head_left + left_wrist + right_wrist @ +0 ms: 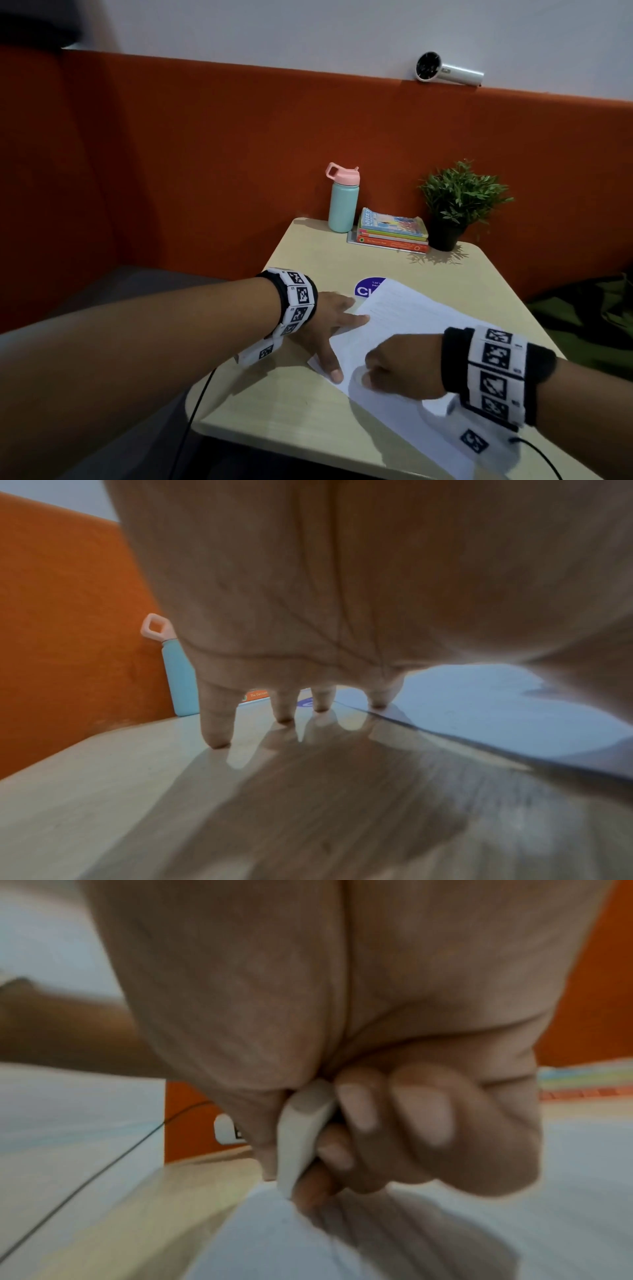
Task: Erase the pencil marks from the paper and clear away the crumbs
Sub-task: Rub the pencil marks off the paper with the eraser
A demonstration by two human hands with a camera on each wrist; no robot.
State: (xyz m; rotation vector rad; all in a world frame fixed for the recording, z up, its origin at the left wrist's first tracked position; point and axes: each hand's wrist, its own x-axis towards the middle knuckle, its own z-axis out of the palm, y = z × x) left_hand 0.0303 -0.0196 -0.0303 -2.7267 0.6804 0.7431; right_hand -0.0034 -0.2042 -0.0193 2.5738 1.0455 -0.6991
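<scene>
A white sheet of paper (404, 329) is seen lying flat and askew on the pale wood-grain desk (274, 404), its near corner reaching past the front edge of the desk. The left hand (325, 329) is laid flat at the sheet's left edge, fingers straight and spread; in the head view the forefinger and thumb tip rest on the paper, while in the left wrist view the other fingertips (215, 739) are planted on the bare desk just beside it. The right hand (400, 370) is held over the middle of the sheet with its grip curled tight around a small white block eraser (301, 1139), pinched between thumb and fingers. The lower end of the eraser is pressed to the paper. Pencil marks and crumbs cannot be made out; the right wrist view is blurred. Recorded at the far end of the desk: a mint-green metal bottle with a pink lid (342, 202), a short stack of colourful books (392, 231) touching or just beside it, and a green potted plant in a black pot (455, 205). A round blue sticker (368, 287) is partly covered by the sheet's far corner. An orange padded wall (205, 154) stands behind the desk, with a white handheld device (448, 72) lying on its top ledge.
</scene>
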